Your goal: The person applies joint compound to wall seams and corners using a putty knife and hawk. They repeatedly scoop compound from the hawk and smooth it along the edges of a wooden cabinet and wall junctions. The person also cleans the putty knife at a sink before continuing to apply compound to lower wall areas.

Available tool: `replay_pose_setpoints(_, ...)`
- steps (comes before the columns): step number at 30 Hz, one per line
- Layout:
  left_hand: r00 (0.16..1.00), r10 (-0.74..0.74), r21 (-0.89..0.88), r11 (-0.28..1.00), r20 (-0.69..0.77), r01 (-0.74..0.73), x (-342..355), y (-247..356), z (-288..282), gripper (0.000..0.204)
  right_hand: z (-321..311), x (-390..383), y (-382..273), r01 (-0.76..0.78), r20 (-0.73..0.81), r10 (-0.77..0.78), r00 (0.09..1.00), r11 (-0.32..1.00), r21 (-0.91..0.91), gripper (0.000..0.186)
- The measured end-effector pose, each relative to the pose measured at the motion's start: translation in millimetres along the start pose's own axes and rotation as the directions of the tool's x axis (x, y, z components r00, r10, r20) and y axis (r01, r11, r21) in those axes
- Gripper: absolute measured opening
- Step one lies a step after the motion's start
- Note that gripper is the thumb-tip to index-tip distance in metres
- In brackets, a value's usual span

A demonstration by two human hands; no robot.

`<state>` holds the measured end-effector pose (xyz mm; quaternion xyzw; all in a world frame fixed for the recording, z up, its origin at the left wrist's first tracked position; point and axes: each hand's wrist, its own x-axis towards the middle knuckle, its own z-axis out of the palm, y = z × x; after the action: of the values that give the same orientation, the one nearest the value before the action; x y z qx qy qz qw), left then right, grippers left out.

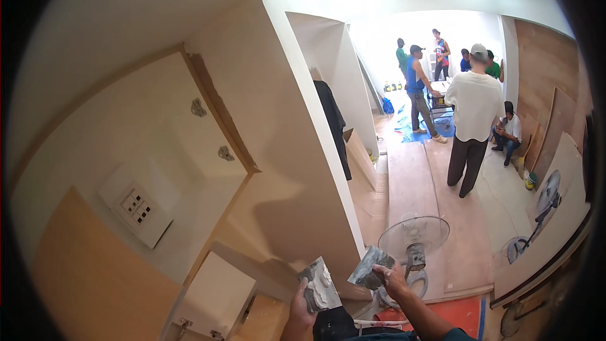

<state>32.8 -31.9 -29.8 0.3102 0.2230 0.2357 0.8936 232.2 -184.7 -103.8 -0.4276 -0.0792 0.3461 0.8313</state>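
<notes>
Left hand [302, 311] is gripping a plate [310, 271] by its left edge, white paste [323, 289] facing the camera, presumably so none is sliding off. Right hand [395, 280] is grasping a blade [372, 268] just right of the plate, not touching it, likely putting paste within easy reach. Pale wall [271, 107] is rising at left, framing a recess [151, 110]. Fan [415, 256] is standing ahead; boards [413, 183] are covering floor; people [476, 104] are occupying the bright far end.
</notes>
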Motion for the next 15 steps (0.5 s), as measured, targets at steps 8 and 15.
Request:
replay_pose_setpoints(8,0.997,-0.06,0.059,0.996,-0.042,0.063,20.2,8.5,13.2,0.044,-16.1,-24.1,-11.4,-0.002,0.005,0.003,1.0,0.991,-0.137,0.029)
replay_pose_setpoints(15,1.0,-0.027,0.08,0.996,-0.014,0.028,23.8,52.8,38.7,0.042,56.6,-25.0,-104.3,0.777,0.654,-0.448,0.61,0.175,-0.605,0.04)
